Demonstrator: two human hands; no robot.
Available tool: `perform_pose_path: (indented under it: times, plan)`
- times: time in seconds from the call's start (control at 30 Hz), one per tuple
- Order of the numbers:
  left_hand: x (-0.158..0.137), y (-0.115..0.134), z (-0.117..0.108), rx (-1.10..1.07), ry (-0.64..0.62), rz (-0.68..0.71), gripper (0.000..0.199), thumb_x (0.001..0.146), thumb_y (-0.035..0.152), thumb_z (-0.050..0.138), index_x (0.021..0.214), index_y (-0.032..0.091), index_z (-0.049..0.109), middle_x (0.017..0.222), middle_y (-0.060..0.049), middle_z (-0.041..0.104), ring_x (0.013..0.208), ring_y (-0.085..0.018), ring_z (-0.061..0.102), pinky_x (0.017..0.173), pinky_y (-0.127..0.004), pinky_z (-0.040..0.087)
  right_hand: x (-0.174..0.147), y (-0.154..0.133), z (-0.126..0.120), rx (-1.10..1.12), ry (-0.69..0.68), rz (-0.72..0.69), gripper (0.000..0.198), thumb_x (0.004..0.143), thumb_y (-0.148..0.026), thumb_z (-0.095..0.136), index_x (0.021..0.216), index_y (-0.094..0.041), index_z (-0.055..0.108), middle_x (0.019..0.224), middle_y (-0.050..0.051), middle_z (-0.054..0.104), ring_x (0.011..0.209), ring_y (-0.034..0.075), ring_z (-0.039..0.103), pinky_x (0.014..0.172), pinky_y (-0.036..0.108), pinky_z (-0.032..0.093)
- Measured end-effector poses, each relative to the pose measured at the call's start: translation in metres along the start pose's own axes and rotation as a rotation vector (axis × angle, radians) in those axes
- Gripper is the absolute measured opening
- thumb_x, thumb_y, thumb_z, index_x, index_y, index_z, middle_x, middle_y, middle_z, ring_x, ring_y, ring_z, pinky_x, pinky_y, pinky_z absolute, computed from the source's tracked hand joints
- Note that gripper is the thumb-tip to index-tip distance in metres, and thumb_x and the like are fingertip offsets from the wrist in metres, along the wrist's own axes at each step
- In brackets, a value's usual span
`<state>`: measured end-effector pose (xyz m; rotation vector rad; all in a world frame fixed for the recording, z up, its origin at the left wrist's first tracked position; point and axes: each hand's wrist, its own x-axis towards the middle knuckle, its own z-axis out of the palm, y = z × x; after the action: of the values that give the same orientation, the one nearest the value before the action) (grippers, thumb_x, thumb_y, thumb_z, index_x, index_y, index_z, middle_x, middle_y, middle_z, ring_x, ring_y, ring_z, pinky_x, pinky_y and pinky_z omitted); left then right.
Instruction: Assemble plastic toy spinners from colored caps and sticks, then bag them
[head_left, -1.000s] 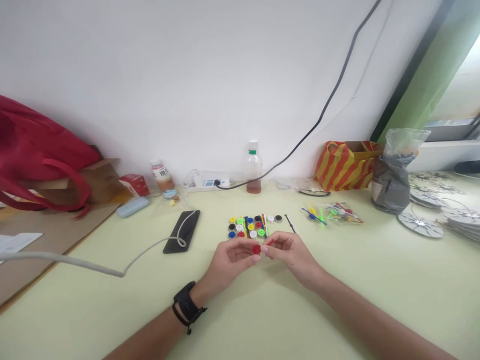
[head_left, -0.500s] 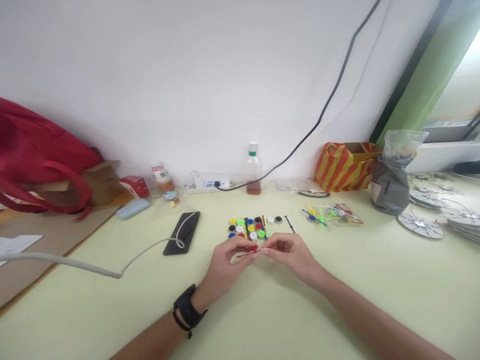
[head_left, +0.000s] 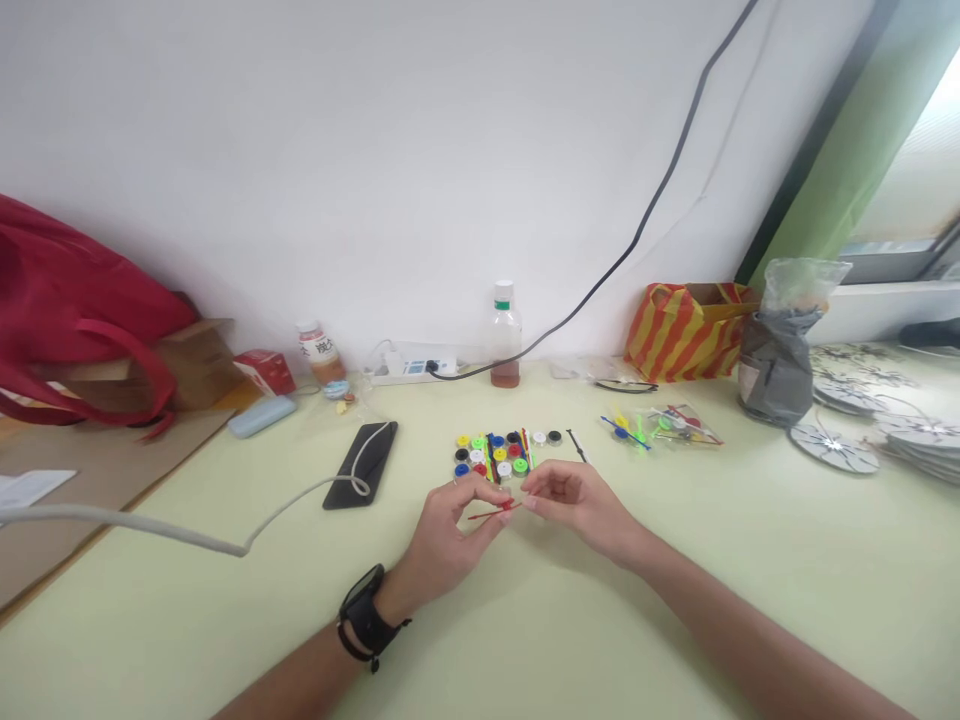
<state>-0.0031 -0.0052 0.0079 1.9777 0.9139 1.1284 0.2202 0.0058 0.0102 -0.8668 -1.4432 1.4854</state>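
My left hand (head_left: 448,530) pinches a thin red plastic stick (head_left: 482,515) with a small red round part at its middle, between thumb and forefinger. The stick's left end points out past my thumb. At its right end, the closed thumb and fingers of my right hand (head_left: 583,505) meet the red piece; the exact contact is too small to make out. Just beyond my hands lie rows of small round plastic pieces (head_left: 501,455) in several colours, with thin coloured sticks among them. A black and a white stick (head_left: 577,446) lie right of these.
A black phone (head_left: 361,465) with a pale cable (head_left: 180,538) lies left. A bottle (head_left: 505,345) and power strip (head_left: 412,362) stand by the wall. Rightward are bagged coloured pieces (head_left: 679,425), a striped bag (head_left: 679,335), a grey bag (head_left: 776,370) and patterned discs (head_left: 832,448).
The red round part sits slightly lower and flatter on the stick between my left fingers. My hands stay nearly in place; the whole view has shifted slightly.
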Motion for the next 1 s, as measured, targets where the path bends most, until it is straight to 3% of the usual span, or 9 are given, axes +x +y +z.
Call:
perform_pose_path:
  times: [0.17,0.3,0.4,0.53,0.67,0.83,0.9,0.93,1.0]
  plan:
    - [0.0007,0.0017,0.0024,-0.108,0.008,0.014,0.009,0.088,0.020,0.074,0.096,0.019,0.068,0.098,-0.008,0.069,0.094,-0.020,0.067,0.089,-0.035,0.055,0.0004,-0.0023,-0.0005,0.010,0.007,-0.001,0.027,0.078,-0.039,0.083,0.091,-0.019,0.071,0.089,0.003,0.070,0.081,0.015,0.062,0.074,0.029,0.047]
    - [0.0020,0.0061,0.0027,-0.336,-0.081,-0.093,0.011,0.092,0.025,0.070,0.100,0.017,0.069,0.116,-0.012,0.068,0.109,-0.023,0.066,0.098,-0.038,0.054,0.0001,-0.0061,-0.0013,0.013,0.012,-0.001,0.027,0.081,-0.041,0.081,0.093,-0.020,0.071,0.090,0.003,0.068,0.080,0.016,0.060,0.072,0.030,0.048]
    - [0.0027,0.0062,0.0024,-0.380,-0.115,-0.172,0.013,0.095,0.027,0.067,0.103,0.017,0.070,0.115,-0.013,0.070,0.108,-0.024,0.067,0.098,-0.038,0.055,0.0001,-0.0063,-0.0016,-0.009,0.038,-0.025,0.028,0.083,-0.042,0.079,0.099,-0.021,0.070,0.094,0.003,0.066,0.081,0.016,0.060,0.072,0.030,0.050]
    - [0.0037,0.0024,0.0038,-0.340,-0.044,-0.220,0.017,0.092,0.028,0.072,0.106,0.018,0.070,0.105,-0.009,0.072,0.101,-0.021,0.069,0.094,-0.034,0.056,0.0014,-0.0025,-0.0040,-0.196,0.154,-0.098,0.030,0.088,-0.044,0.071,0.111,-0.025,0.068,0.112,0.006,0.063,0.086,0.017,0.060,0.073,0.031,0.051]
    - [0.0063,0.0000,0.0047,-0.331,0.010,-0.228,0.018,0.091,0.029,0.073,0.105,0.018,0.071,0.104,-0.008,0.074,0.099,-0.020,0.070,0.094,-0.033,0.055,0.0003,-0.0018,-0.0078,-0.387,0.152,-0.194,0.029,0.095,-0.043,0.061,0.117,-0.024,0.068,0.096,0.004,0.063,0.074,0.015,0.056,0.069,0.030,0.049]
    - [0.0079,0.0006,0.0046,-0.351,0.042,-0.216,0.018,0.089,0.028,0.075,0.103,0.018,0.074,0.103,-0.009,0.075,0.097,-0.020,0.071,0.093,-0.032,0.056,-0.0061,-0.0041,-0.0031,-0.364,0.150,-0.217,0.059,0.096,-0.046,0.058,0.151,-0.030,0.040,0.101,0.003,0.059,0.069,0.014,0.053,0.064,0.028,0.047]
    - [0.0075,0.0016,0.0043,-0.353,0.044,-0.220,0.018,0.088,0.028,0.076,0.103,0.018,0.074,0.103,-0.009,0.076,0.097,-0.020,0.071,0.093,-0.032,0.057,-0.0077,-0.0045,-0.0001,-0.323,0.116,-0.187,0.041,0.098,-0.050,0.054,0.132,-0.027,0.058,0.097,0.002,0.059,0.069,0.014,0.052,0.066,0.029,0.046]
    - [0.0072,0.0022,0.0042,-0.354,0.043,-0.223,0.018,0.088,0.028,0.076,0.103,0.018,0.075,0.103,-0.009,0.076,0.097,-0.020,0.071,0.093,-0.032,0.057,-0.0079,-0.0048,0.0010,-0.296,0.076,-0.160,0.035,0.100,-0.052,0.048,0.107,-0.023,0.068,0.088,0.002,0.059,0.068,0.014,0.051,0.068,0.031,0.045]
    - [0.0067,0.0031,0.0038,-0.360,0.045,-0.228,0.019,0.089,0.028,0.076,0.104,0.017,0.075,0.103,-0.009,0.076,0.097,-0.020,0.072,0.093,-0.033,0.057,-0.0075,-0.0061,0.0021,-0.233,0.004,-0.110,0.061,0.104,-0.056,0.035,0.059,-0.020,0.054,0.067,0.002,0.051,0.065,0.015,0.049,0.072,0.033,0.043]
